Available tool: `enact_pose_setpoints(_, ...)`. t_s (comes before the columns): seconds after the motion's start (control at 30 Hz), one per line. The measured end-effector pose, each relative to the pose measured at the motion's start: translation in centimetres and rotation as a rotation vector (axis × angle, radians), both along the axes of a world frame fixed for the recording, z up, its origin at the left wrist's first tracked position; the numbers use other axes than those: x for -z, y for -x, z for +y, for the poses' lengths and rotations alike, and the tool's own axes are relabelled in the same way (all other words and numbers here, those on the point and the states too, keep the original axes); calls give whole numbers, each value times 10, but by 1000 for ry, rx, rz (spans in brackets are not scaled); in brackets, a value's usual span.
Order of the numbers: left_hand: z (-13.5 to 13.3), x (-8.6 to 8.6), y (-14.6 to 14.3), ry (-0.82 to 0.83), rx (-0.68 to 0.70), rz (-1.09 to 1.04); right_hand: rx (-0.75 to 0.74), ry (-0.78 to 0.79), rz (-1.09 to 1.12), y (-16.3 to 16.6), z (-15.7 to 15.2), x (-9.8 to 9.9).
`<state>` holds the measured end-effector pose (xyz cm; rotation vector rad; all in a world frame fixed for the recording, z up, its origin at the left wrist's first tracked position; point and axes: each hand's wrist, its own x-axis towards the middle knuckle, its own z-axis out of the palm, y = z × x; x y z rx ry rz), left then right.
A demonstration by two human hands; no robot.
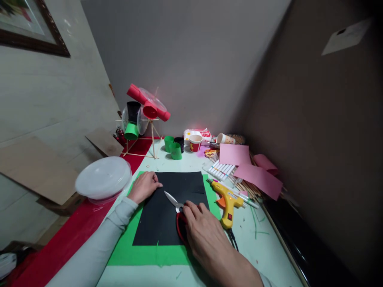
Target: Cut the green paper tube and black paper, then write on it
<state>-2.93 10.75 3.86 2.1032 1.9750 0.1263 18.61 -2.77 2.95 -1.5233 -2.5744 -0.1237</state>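
Note:
A sheet of black paper (175,185) lies on a larger sheet of green paper (119,255) on the table. My left hand (145,187) is at the black sheet's upper left edge, its fingers curled and pressed together on that edge. The scissors (170,198), with red handles, are in my right hand (203,231), which is closed around the handles. Their blades look shut and point to the upper left, over the black paper. A yellow glue gun (229,205) lies just right of the sheets.
Left stands a stack of clear plastic plates (103,179). Behind are a stick frame (153,143) carrying red, black and green cups, small green cups (175,151) and a paper cup (196,142). Pink paper (260,179), markers (221,169) and wooden sticks (251,191) crowd the right.

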Motion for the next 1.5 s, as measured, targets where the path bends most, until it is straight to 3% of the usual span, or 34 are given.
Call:
enact_pose_setpoints(0.23,14,-1,5,-61,30,57,20,-17,-26,0,-1,5)
enact_pose_setpoints(0.5,38,-1,4,3,151,113,-134,-80,12,4,2,12)
enact_pose_setpoints(0.77,53,-2,0,19,297,83,-171,-159,83,1,4,21)
enact_pose_setpoints(0.93,59,-4,-2,40,368,26,-192,-93,135,-8,11,29)
enact_pose_setpoints(1.03,67,0,-2,67,396,-23,-196,3,187,-11,20,14)
enact_pose_setpoints(1.13,77,6,2,114,424,-75,-74,67,190,-10,50,-19)
enact_pose_setpoints(1.27,83,12,7,136,441,-149,62,42,191,1,131,-56)
enact_pose_setpoints(1.4,82,12,9,131,429,-220,42,5,194,15,212,-54)
enact_pose_setpoints(1.5,81,12,9,129,409,-271,-2,46,151,21,244,-39)
